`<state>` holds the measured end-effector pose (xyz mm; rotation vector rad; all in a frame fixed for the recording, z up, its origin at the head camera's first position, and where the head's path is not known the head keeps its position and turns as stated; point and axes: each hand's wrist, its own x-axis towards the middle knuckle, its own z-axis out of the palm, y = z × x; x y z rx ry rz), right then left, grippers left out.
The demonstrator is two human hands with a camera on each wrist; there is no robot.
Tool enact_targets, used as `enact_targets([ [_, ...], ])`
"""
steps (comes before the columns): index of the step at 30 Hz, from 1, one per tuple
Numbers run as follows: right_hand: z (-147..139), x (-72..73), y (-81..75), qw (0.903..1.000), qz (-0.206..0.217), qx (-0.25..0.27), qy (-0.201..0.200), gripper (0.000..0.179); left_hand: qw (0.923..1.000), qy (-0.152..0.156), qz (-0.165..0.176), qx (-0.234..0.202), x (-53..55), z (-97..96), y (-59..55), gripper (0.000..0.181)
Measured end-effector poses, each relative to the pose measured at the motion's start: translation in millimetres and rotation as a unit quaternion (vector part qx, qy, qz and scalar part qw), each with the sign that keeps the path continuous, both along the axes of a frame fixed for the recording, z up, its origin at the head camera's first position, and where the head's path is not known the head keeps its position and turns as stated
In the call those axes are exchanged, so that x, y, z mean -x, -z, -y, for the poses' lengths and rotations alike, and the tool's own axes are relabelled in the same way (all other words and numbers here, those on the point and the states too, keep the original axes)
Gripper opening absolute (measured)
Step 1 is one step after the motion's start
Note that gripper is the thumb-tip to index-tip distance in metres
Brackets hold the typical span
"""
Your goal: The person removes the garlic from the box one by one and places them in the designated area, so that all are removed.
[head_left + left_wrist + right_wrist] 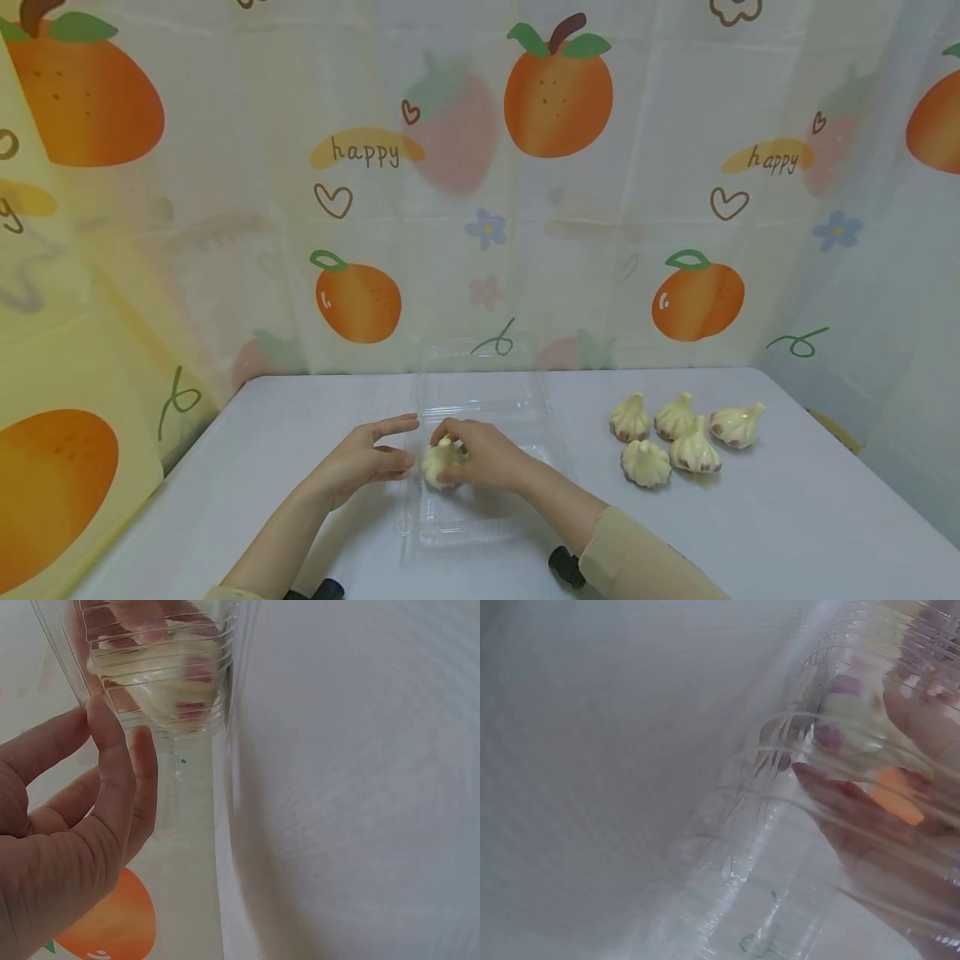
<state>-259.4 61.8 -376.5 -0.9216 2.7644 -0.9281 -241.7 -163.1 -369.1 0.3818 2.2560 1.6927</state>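
A clear plastic clamshell container (480, 533) lies on the table with its lid (480, 383) raised at the back. Inside its left side is a pale garlic bulb (441, 463), gripped from above between the thumb and fingers of my right hand (487, 454). Through the ribbed clear wall, the left wrist view shows the bulb's purple-tinged base (191, 712). My left hand (363, 458) is at the container's left edge, thumb and index finger spread apart, fingertips (97, 712) right at the rim. In the right wrist view, the clear wall partly blurs my right fingers (840, 802).
To the right of the container, several garlic bulbs (693, 450) sit grouped on the white table (780, 517). A curtain (585, 208) printed with oranges hangs behind the table and along its sides. Small black devices (566, 567) sit at both wrists.
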Motion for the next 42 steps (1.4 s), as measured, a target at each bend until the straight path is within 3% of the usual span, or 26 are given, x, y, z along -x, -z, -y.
enact_targets([
  [18, -1.9, 3.4, 2.4, 0.9985, 0.019, 0.041, -0.03, 0.024, 1.0, 0.006, -0.006, -0.005, 1.2, 0.7, 1.5, 0.066],
  [34, -2.6, 1.1, -1.9, 0.9979, 0.037, 0.05, -0.019, 0.023, 0.9999, 0.006, -0.008, -0.002, -0.7, 0.1, -0.3, 0.066],
  [42, -3.2, 1.9, -4.7, 0.9978, 0.024, 0.057, -0.024, 0.024, 1.0, 0.004, -0.005, -0.003, -0.3, -0.2, 0.3, 0.066],
])
